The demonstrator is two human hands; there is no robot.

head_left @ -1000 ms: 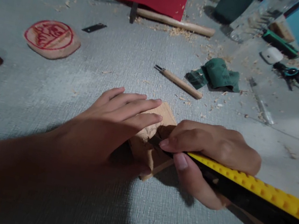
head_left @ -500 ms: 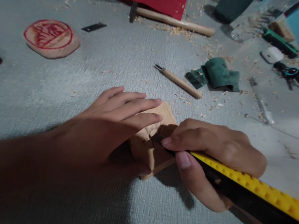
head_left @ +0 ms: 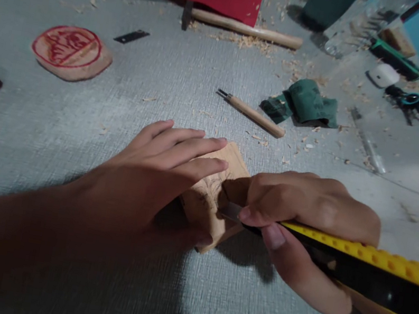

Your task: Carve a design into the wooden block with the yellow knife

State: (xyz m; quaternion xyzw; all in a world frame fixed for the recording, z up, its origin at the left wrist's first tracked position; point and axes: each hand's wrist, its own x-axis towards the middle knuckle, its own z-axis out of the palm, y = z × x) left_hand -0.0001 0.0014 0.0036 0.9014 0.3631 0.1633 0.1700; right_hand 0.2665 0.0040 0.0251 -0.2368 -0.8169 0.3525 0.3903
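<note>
Knife (head_left: 366, 274) sits farther right than before, clamped in the right hand (head_left: 313, 209); left hand (head_left: 155, 169), fingers apart, lies over the wood block (head_left: 213, 198) on the surface (head_left: 159, 73). Carving appears underway; another stroke calls for firm bracing.

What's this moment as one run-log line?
left hand: spread over wood block | right hand: holding yellow-black knife, blade at block | beyond: carving tool, hammer

Beyond the block (head_left: 238, 166) lies a chisel (head_left: 254, 117), the hammer (head_left: 243, 27) farther back, a blade (head_left: 132, 37) leftward
</note>
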